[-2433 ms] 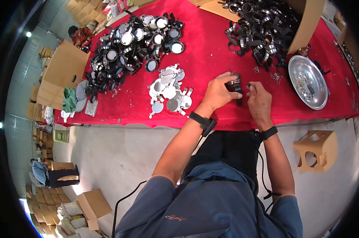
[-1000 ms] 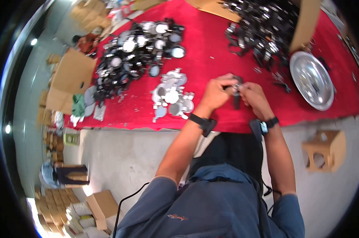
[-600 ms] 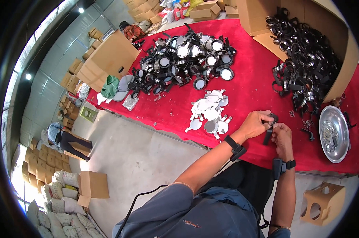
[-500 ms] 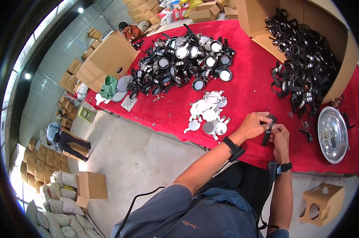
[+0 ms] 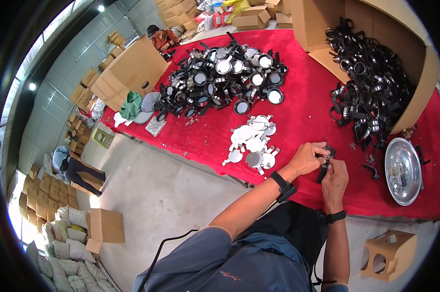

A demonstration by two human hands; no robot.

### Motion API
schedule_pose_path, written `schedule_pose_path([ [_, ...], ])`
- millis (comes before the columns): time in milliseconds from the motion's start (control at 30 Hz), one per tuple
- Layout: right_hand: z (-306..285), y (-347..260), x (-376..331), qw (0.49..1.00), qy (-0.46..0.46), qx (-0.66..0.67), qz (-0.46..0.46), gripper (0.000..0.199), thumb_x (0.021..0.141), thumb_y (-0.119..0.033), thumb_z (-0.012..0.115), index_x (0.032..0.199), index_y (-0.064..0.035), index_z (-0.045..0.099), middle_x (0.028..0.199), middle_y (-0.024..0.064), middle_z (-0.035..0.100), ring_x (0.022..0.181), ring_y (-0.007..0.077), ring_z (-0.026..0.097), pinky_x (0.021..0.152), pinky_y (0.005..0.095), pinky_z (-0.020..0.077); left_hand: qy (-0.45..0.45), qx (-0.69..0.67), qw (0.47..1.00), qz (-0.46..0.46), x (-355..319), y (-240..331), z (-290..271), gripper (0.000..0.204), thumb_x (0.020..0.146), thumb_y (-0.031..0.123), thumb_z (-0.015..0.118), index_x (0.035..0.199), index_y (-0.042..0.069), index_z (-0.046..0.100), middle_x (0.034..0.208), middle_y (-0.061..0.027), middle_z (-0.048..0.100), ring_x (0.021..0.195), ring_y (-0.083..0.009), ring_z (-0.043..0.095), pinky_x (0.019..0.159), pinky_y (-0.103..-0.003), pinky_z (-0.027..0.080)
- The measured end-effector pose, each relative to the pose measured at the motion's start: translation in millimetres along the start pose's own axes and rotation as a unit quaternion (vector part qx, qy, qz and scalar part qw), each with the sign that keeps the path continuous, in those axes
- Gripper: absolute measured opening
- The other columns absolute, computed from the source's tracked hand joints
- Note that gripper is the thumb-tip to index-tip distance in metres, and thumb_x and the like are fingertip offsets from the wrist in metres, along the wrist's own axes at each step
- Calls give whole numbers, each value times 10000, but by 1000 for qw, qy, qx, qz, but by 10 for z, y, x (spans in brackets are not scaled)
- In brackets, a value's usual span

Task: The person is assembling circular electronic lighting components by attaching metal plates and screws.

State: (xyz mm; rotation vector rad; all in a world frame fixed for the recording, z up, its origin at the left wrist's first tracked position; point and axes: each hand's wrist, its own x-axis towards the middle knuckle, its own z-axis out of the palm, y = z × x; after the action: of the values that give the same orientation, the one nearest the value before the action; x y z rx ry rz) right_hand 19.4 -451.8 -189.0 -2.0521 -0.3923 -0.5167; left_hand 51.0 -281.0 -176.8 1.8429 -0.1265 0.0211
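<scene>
Near the table's front edge, my left hand (image 5: 307, 159) pinches a small black ring with a flat handle (image 5: 323, 173), which points toward me. My right hand (image 5: 336, 181) is closed against the same part, its fingertips meeting where the handle joins the ring. Whatever small piece may lie between those fingertips is hidden. To the left of my hands lies a small pile of white and grey round discs with tabs (image 5: 253, 138). On the right stands an oval metal bowl (image 5: 416, 165) with small metal clips (image 5: 398, 174) in it. A few loose clips (image 5: 371, 159) lie beside the bowl.
A heap of black rings fitted with discs (image 5: 222, 73) covers the far middle of the red table (image 5: 302, 97). At the far right, a tipped cardboard box (image 5: 414, 114) spills black rings (image 5: 368, 78). A cap (image 5: 147, 107) lies at left. Another person (image 5: 71, 168) bends over at far left.
My right hand has shifted slightly left and turned its back up, closing in on the black ring's handle. My left hand keeps its hold. The whole view has shifted a little.
</scene>
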Motion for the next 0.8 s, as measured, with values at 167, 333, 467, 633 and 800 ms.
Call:
schedule_pose_path([
  [167,-2,-10,-123,998,22,-53,-40,209,1006,71,608,1190,40,702,1103,224,689,1012,440,698,877,498,570,9,-1,1000,-6,-14,-35,99,368,894,10,799,1258,25,845,1570,-323,634,1409,-376,687,1161,-389,547],
  [333,-311,134,21,992,-57,-63,-98,301,1009,25,627,1300,18,704,1128,249,710,1053,475,705,905,542,587,-30,37,995,93,63,-99,68,286,914,34,799,1195,32,853,1305,-253,801,1422,-367,684,1174,-435,539],
  [467,-845,348,384,980,22,-179,-86,279,961,23,696,1237,15,737,1099,234,739,1042,455,723,927,521,591,-10,28,997,69,65,-237,-126,375,942,55,774,1314,54,823,1524,-326,665,1403,-384,694,1143,-391,567],
  [633,-1624,793,511,954,27,-297,35,261,954,-38,741,1204,-8,808,1182,224,790,1084,447,745,969,521,592,-70,40,996,26,40,-22,-105,485,909,99,840,1390,56,792,1651,-303,566,1467,-367,639,1214,-397,502],
  [800,-1519,789,505,942,-80,-322,-43,205,914,-63,789,1116,-25,794,1129,191,789,1045,435,750,949,527,595,-115,118,985,51,-31,55,-194,832,717,235,1019,1488,94,742,1723,-253,506,1571,-378,535,1295,-430,434],
])
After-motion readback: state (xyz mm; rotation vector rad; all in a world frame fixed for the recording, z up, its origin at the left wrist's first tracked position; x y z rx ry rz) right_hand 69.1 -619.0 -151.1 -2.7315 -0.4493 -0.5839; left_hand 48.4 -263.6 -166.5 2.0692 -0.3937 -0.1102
